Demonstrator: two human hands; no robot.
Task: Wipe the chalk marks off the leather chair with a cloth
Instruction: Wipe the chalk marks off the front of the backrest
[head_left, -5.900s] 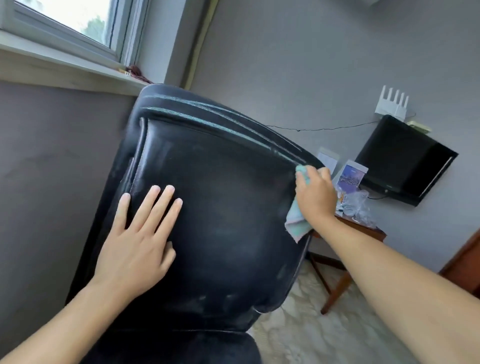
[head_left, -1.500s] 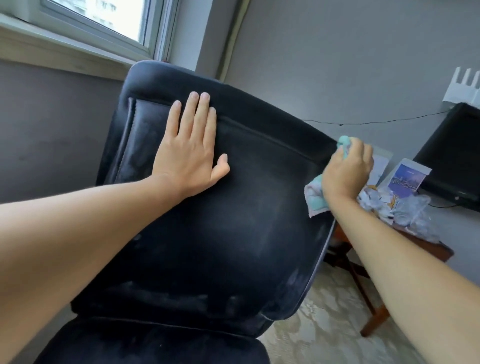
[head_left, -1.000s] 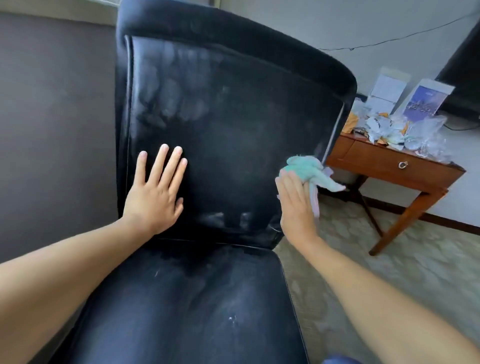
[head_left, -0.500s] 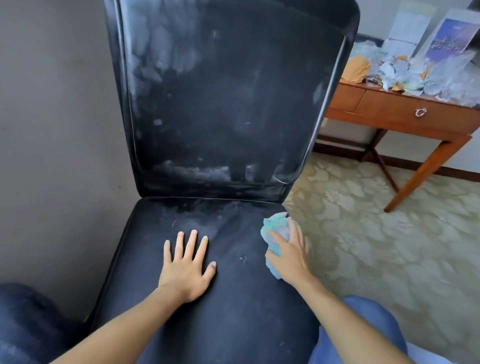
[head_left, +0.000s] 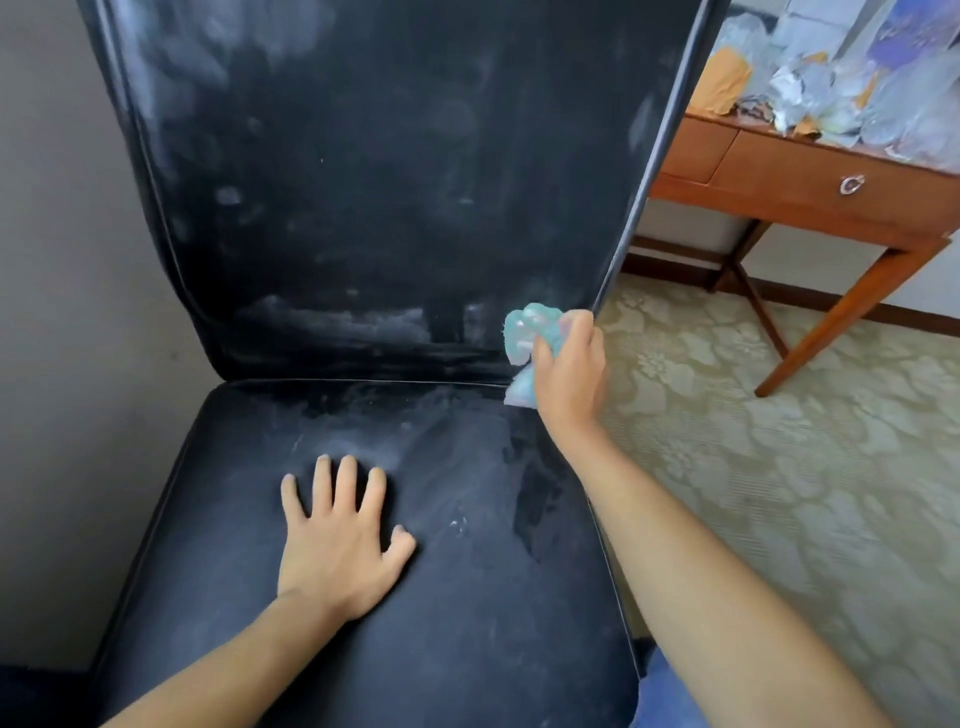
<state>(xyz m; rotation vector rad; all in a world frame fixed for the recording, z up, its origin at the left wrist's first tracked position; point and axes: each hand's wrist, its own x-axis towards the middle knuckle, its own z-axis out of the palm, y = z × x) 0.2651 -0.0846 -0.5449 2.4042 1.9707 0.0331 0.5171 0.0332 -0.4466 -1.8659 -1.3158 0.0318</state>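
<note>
Two hands: left (head_left: 340, 540) flat on chalky leather chair (head_left: 363, 208), right (head_left: 569, 374) grip bunching perhaps terry cloth (head_left: 527, 332).

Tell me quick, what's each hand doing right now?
Left hand: open, fingers spread, resting flat on the chair seat.
Right hand: gripping the bunched cloth at the backrest's lower right corner.
</note>
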